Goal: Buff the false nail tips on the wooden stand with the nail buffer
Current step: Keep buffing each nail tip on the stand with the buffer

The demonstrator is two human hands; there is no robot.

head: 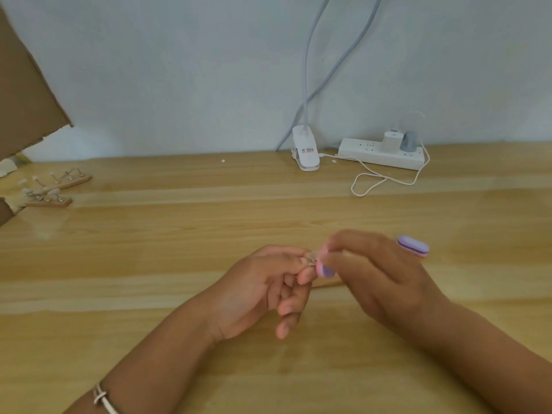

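Note:
My right hand [373, 273] grips a purple and pink nail buffer [413, 246]; one end sticks out past my knuckles and the other end shows at my fingertips. That lower end touches a small false nail tip [310, 260], which my left hand [268, 288] pinches between thumb and forefinger. A sliver of a wooden stand [328, 283] shows on the table under my hands, mostly hidden. Two more wooden stands [56, 182] with nail tips on metal holders lie at the far left.
A white clip lamp [306, 152] and a white power strip [382, 153] with plugs and a looping white cable [385, 177] sit at the back by the wall. Brown cardboard [27, 94] stands at the left edge. The wooden table [179, 249] spreads all around.

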